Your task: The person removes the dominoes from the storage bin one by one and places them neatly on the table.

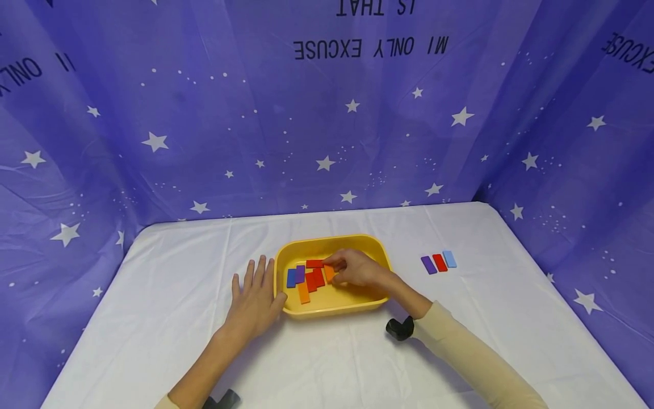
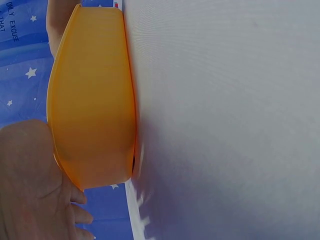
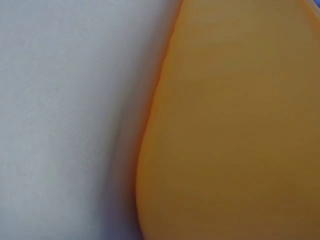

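A yellow plastic bin (image 1: 327, 311) holds several flat rectangular tiles, among them a blue tile (image 1: 291, 278), a purple tile (image 1: 300, 274), red tiles (image 1: 314, 263) and an orange tile (image 1: 304, 293). Inside it, my right hand (image 1: 355, 268) pinches another orange tile (image 1: 329, 274) between thumb and fingers. My left hand (image 1: 255, 301) lies with straight, spread fingers along the bin's left side, its thumb at the rim. The left wrist view shows that hand (image 2: 30, 180) against the bin's wall (image 2: 92, 100). Only the bin's outer wall (image 3: 230, 125) and cloth fill the right wrist view.
On the white tablecloth (image 1: 168, 284), right of the bin, a purple tile (image 1: 428, 264), a red tile (image 1: 440, 262) and a light blue tile (image 1: 449, 259) lie in a row. Purple star-patterned curtains (image 1: 286, 125) hang behind and at both sides.
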`<state>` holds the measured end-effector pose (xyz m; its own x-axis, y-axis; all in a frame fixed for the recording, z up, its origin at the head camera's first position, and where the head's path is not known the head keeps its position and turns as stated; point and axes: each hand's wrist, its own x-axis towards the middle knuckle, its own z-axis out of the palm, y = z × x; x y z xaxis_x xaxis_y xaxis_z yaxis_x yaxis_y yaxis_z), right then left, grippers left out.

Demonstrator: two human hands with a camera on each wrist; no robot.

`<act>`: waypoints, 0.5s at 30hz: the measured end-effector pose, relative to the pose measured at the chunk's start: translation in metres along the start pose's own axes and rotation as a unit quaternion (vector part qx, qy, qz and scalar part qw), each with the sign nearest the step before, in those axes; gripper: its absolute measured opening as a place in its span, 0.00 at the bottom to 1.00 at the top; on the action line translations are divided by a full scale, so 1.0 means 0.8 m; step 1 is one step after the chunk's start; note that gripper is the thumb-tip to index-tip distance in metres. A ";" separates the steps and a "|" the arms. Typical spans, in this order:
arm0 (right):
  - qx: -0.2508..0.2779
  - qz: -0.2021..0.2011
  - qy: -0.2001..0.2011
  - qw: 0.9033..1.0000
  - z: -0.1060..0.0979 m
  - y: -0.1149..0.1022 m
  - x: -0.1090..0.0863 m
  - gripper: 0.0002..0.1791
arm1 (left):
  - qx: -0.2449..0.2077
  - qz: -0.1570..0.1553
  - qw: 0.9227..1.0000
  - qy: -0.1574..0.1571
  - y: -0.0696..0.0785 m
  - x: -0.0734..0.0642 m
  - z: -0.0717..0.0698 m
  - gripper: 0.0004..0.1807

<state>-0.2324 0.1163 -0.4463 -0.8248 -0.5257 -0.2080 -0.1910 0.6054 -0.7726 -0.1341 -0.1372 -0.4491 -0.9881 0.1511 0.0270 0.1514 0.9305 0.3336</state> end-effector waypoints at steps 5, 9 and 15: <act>0.006 -0.016 0.003 1.000 -0.008 0.002 -0.004 0.25 | 0.000 -0.001 1.000 -0.002 0.001 -0.001 0.000 0.41; 0.027 -0.018 0.003 0.999 -0.015 0.004 -0.008 0.26 | 0.001 -0.001 1.000 -0.002 0.001 0.000 0.000 0.41; 0.030 -0.035 0.016 0.999 -0.032 0.004 -0.019 0.26 | 0.000 -0.002 1.000 -0.001 0.000 0.000 0.001 0.41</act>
<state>-0.2342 0.1415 -0.4307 -0.8273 -0.5457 -0.1337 -0.2174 0.5303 -0.8195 -0.1341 -0.1370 -0.4498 -0.9887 0.1478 0.0238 0.1473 0.9312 0.3333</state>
